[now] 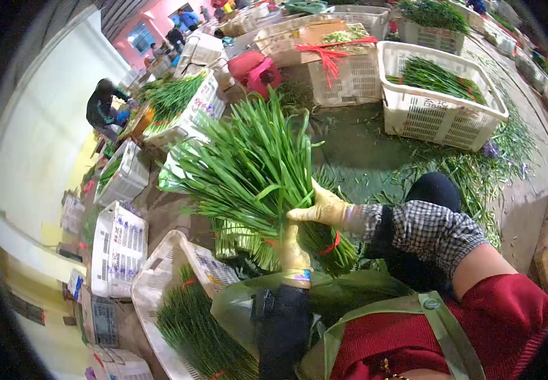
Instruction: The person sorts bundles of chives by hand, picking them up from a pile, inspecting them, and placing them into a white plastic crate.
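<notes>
– What are we holding?
– Our yellow-gloved left hand [294, 254] and yellow-gloved right hand [326, 209] grasp a thick bundle of long green leaves [248, 158].
– Where?
– Beyond the near-left white plastic crate [213, 267].

My view bends like a fisheye, with soft black corners, and the wall [49, 142] on the left curves. That wall glows pale and brightest; the floor [357, 136] before me lies dim. The leaves [252, 155] I hold are well lit, fairly sharp; far people [188, 19] blur.
</notes>
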`<state>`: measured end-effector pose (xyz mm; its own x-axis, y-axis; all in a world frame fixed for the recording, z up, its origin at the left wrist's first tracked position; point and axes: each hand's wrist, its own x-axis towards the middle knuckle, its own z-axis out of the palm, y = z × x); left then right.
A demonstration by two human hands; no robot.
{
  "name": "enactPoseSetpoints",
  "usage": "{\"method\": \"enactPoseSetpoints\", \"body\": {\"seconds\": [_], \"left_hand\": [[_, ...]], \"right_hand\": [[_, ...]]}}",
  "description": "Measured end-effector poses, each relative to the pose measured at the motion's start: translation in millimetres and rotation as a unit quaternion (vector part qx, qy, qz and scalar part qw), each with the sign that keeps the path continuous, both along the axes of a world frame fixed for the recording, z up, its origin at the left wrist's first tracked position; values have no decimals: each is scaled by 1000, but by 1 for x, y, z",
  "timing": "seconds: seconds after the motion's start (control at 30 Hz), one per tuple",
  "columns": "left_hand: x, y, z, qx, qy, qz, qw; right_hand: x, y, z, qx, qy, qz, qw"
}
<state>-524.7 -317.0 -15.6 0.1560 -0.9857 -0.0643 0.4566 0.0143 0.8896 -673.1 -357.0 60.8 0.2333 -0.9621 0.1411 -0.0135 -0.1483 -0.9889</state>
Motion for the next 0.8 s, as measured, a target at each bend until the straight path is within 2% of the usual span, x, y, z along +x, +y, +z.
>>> {"method": "enactPoseSetpoints", "body": {"seconds": [0.03,0.07,0.1,0.17,0.2,0.3,0.33,0.43,0.5,0.6,0.77,0.8], "left_hand": [[-2,-1,4,28,73,-8,997],[-4,-3,9,56,146,-12,988],[-3,-5,7,35,167,-16,985],[-5,-1,21,55,175,11,983],[-2,-2,21,67,182,-3,981],[6,-5,14,95,209,-40,972],[7,-7,11,100,222,-47,969],[7,-11,5,110,239,-53,963],[8,-11,5,100,246,-65,962],[7,-9,10,103,238,-65,963],[7,-7,13,112,209,-29,971],[9,-9,16,122,219,-52,967]], "right_hand": [[2,-3,-2,-10,-37,-5,999],[-5,-3,-4,32,3,-19,999],[-6,-4,3,51,21,-47,997],[-7,-21,-21,163,-128,-4,978],[-7,-17,-12,164,-139,-35,976],[-16,-16,-4,179,-157,6,971],[-15,-19,-14,143,-166,-3,976],[-19,-24,-23,206,-162,-9,965],[-19,-21,-19,197,-172,-20,965],[-18,-19,-13,212,-165,-42,962],[-22,-22,-19,208,-151,-14,966],[-19,-23,-19,205,-154,-18,966]]}}
